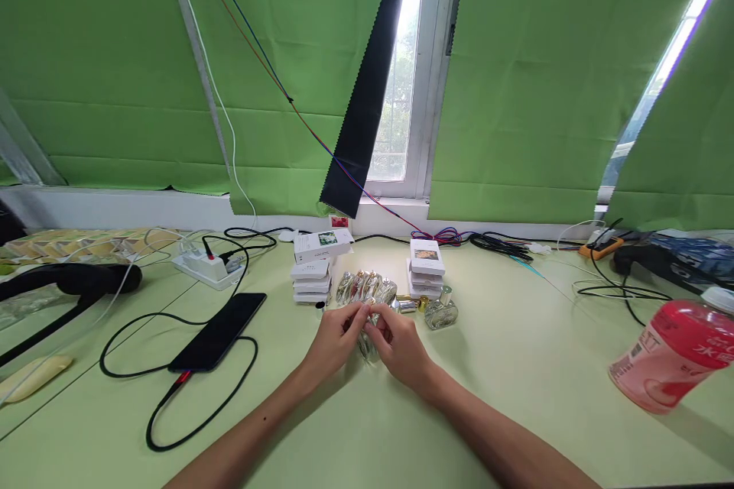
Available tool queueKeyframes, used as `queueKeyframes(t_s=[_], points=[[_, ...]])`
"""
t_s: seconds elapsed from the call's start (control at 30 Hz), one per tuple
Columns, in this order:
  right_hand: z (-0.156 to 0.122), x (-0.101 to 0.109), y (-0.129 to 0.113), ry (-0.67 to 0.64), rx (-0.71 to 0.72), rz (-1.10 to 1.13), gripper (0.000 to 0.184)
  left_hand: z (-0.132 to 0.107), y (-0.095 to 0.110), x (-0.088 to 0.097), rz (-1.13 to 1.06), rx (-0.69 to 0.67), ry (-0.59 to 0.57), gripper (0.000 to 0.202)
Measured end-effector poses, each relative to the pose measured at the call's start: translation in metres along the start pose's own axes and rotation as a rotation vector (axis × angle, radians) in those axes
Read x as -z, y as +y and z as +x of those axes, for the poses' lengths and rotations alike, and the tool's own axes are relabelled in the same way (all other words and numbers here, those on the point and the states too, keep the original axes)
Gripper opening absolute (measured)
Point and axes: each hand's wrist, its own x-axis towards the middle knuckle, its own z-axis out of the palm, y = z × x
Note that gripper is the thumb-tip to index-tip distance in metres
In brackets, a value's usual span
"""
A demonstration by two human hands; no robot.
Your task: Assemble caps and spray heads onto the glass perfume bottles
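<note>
My left hand (339,330) and my right hand (400,341) meet at the middle of the table, fingers pinched together around the top of a small glass perfume bottle (368,348). Its clear body shows below and between the hands; fingers hide most of its neck. Just behind stand several more glass bottles (367,286) with gold-coloured tops, packed close. To the right of my right hand is a separate, silver-capped glass bottle (441,312). Shiny gold and silver caps (408,306) lie beside it. A small dark cap (319,307) sits near my left hand.
Small white boxes are stacked at left (310,279) and right (426,263) behind the bottles. A black phone (219,331) with a looping cable lies left, near a white power strip (208,267). A pink drink bottle (670,355) stands right. Wires (498,243) run along the back.
</note>
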Motion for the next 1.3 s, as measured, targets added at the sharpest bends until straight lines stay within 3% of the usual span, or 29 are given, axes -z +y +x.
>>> queueKeyframes(t_s=[1.3], points=[[0.0001,0.0005,-0.0009,-0.006,-0.003,0.011,0.017,0.0011,0.0042,0.0017,0.016,-0.033,0.006,0.047]])
